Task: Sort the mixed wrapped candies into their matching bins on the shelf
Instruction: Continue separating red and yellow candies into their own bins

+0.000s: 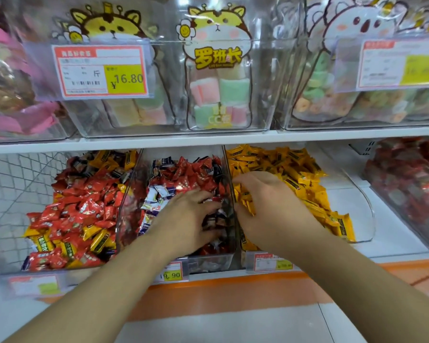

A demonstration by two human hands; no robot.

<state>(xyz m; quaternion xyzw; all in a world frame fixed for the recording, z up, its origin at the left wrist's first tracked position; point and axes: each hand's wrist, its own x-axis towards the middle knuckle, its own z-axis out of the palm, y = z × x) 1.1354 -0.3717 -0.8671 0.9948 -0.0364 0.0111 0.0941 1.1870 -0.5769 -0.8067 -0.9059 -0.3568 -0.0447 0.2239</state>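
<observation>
Now my left hand lies spread and relaxed on red-and-white wrapped candies in the clear plastic middle bin; my right hand clutches yellow wrapped candies in the neighbouring clear right-hand bin.

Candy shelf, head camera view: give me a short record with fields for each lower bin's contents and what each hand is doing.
left bin: red candies mixed with yellow ones
middle bin: mostly red, some white and dark wrappers
right bin: yellow candies only
left hand: reaching into the middle bin, fingers down among the candies; grip hidden
right hand: in the right bin, fingers curled into the yellow candies at its left wall; grip unclear
</observation>
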